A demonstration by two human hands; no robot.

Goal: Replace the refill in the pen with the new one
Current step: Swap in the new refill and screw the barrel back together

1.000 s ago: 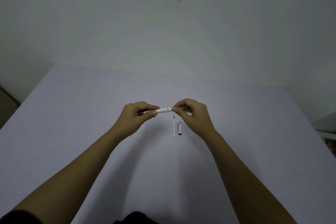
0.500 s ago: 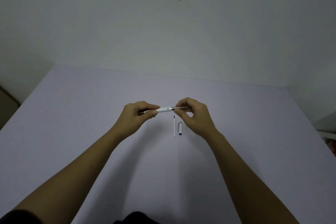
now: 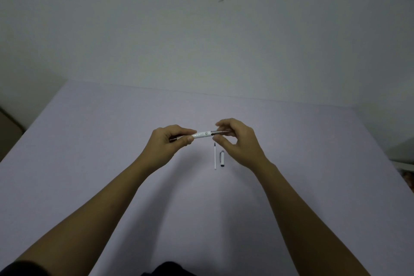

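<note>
Surface: pale lilac table [image 3: 94, 163], meeting a plain grey-white wall [image 3: 201, 29] at its far edge.
Pen: white barrel [image 3: 202, 135] with a small printed mark, held in the air above the middle of the table, lying nearly level, its right end a little higher. A dark metallic section runs on from the barrel's right end into the right hand; a dark tip shows at the left end, below the left fingers.
Left hand: [image 3: 167, 141] closed around the left part of the pen, thumb pressed on the near side of the barrel, fingers curled over the far side.
Right hand: [image 3: 237, 141] loosely curled — fingertips at the metallic end of the pen, thumb below it with a gap between; whether the fingers actually pinch that end cannot be told.
Refill: thin white rod [image 3: 215, 156] with a dark far tip, lying flat on the table just below the pen, pointing near to far.
Cap: short white piece [image 3: 222, 158] with a dark near end, lying on the table just right of the refill and parallel to it — apart, not touching, beside the right hand's wrist.
Forearms: both bare, entering from the near edge.
</note>
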